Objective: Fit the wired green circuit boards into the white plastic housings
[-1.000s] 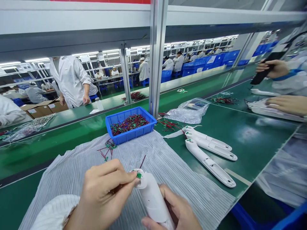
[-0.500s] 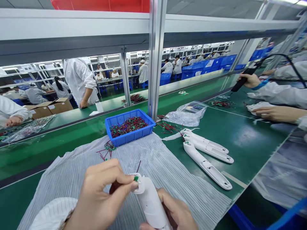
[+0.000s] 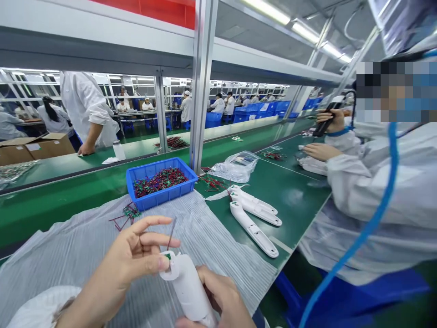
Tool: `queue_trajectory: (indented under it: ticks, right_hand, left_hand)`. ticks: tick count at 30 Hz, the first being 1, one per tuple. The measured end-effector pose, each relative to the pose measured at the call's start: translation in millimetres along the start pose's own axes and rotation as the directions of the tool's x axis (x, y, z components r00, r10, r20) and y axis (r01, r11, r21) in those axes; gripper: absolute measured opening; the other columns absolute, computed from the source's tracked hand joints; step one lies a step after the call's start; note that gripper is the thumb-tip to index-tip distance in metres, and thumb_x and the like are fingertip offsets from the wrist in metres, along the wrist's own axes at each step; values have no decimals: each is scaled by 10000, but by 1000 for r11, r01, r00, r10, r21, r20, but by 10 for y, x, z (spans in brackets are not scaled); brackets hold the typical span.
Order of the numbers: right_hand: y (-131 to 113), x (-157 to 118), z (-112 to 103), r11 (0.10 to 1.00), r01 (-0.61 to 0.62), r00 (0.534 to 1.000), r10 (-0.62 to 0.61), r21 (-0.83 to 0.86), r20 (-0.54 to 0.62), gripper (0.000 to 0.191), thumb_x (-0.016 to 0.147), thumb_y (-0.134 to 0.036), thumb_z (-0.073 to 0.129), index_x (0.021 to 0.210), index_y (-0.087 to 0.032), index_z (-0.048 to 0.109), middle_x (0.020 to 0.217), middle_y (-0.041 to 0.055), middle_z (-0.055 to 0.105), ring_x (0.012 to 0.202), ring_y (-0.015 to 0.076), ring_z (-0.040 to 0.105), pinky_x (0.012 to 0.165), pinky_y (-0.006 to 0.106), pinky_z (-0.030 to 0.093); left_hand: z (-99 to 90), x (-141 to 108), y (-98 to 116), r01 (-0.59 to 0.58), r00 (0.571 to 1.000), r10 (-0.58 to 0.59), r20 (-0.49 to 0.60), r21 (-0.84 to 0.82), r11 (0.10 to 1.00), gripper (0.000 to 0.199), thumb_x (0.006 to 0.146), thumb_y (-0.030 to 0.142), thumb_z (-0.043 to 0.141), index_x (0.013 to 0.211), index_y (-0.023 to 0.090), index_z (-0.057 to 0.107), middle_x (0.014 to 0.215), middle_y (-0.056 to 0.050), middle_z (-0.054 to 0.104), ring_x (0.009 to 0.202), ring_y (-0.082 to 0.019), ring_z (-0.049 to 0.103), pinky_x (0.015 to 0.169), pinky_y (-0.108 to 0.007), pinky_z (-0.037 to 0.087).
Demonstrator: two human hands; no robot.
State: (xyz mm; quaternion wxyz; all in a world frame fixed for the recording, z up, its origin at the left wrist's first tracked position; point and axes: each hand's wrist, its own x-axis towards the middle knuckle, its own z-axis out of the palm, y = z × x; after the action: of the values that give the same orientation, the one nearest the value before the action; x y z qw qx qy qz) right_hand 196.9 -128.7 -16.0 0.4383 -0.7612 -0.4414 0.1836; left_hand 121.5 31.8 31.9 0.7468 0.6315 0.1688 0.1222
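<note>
the right hand (image 3: 227,296) grips a white housing (image 3: 191,284), tilted over the pale sheet (image 3: 235,259); the left hand (image 3: 134,255) sets its thumb by the small green board (image 3: 168,256) at the housing's open end — its other fingers loose and spread near the upright wire (image 3: 170,240). seating the board seems the step in hand; the next move likely calls for gentle thumb pressure, the wire kept free. farther off lie more white housings (image 3: 254,230) — and a blue tray (image 3: 167,199) of wired boards.

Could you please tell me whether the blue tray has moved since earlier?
No, the blue tray still sits beside the foot of the metal post.
</note>
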Motion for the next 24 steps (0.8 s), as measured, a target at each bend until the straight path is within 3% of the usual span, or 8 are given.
queue_trajectory:
  ticks: [3, 6, 12, 16, 18, 21, 23, 24]
  right_hand:
    - [101, -7, 98, 989, 29, 998, -38, -146, -54, 394, 636, -231, 648, 1003, -139, 537, 932, 89, 587, 746, 212, 565, 621, 280, 440]
    - [196, -5, 210, 911, 145, 982, -179, -386, -54, 731, 667, -179, 581, 1325, -218, 263, 1285, 180, 384, 881, 288, 585, 633, 337, 492]
    - [134, 29, 188, 712, 105, 985, -172, -694, -27, 831, 570, -132, 482, 1329, -341, 217, 959, 73, 554, 454, 186, 569, 331, 250, 338]
    - [155, 2, 123, 662, 93, 963, -248, -744, -100, 841, 511, -150, 438, 1306, -343, 244, 824, 18, 515, 359, 106, 435, 317, 239, 133]
    - [193, -19, 111, 645, 70, 954, -267, -761, -138, 850, 486, -144, 421, 1290, -366, 256, 785, -2, 489, 338, 79, 344, 341, 245, 73]
    - [206, -27, 94, 642, 33, 964, -221, -766, -144, 861, 455, -153, 417, 1271, -388, 275, 761, -11, 470, 348, 80, 255, 363, 253, 43]
    - [171, -21, 64, 641, 1, 983, -142, -767, -117, 861, 447, -155, 425, 1263, -397, 290, 754, -14, 468, 358, 82, 218, 365, 252, 44]
    - [145, -18, 38, 644, 10, 990, -111, -765, -81, 859, 452, -155, 432, 1264, -396, 292, 758, -15, 470, 363, 81, 215, 364, 250, 52]
  left_hand:
    - [36, 32, -68, -56, 987, 55, -149, -2, 998, 421, 531, 232, 733, 900, 217, 531, 676, 15, 658, 551, -89, 535, 549, -186, 468]
    - [77, 45, -136, -24, 981, 27, -192, 17, 1000, 361, 529, 271, 735, 838, 203, 559, 683, -1, 664, 591, -120, 577, 557, -204, 487]
    - [-17, 75, -313, -101, 983, 145, -116, 323, 941, 231, 581, 428, 682, 670, 215, 699, 571, -15, 639, 522, -132, 568, 484, -188, 493]
    - [-140, 114, -409, -287, 935, 355, -10, 565, 773, 224, 694, 451, 588, 722, 256, 696, 520, 30, 606, 452, -103, 536, 424, -154, 466]
    - [-160, 91, -446, -430, 831, 553, 63, 704, 565, 188, 733, 412, 570, 734, 255, 673, 612, 41, 635, 494, -94, 560, 463, -142, 471]
    - [-138, 20, -517, -581, 517, 798, 308, 811, 63, 156, 803, 289, 507, 833, 221, 643, 789, 11, 665, 675, -116, 614, 632, -173, 494]
    - [-103, -24, -584, -581, 331, 800, 500, 776, -245, 208, 834, 204, 434, 912, 180, 625, 875, -36, 670, 796, -163, 620, 747, -258, 488]
    - [-83, -45, -624, -560, 274, 775, 570, 750, -353, 226, 832, 160, 415, 933, 166, 618, 903, -52, 669, 830, -186, 618, 773, -301, 479]
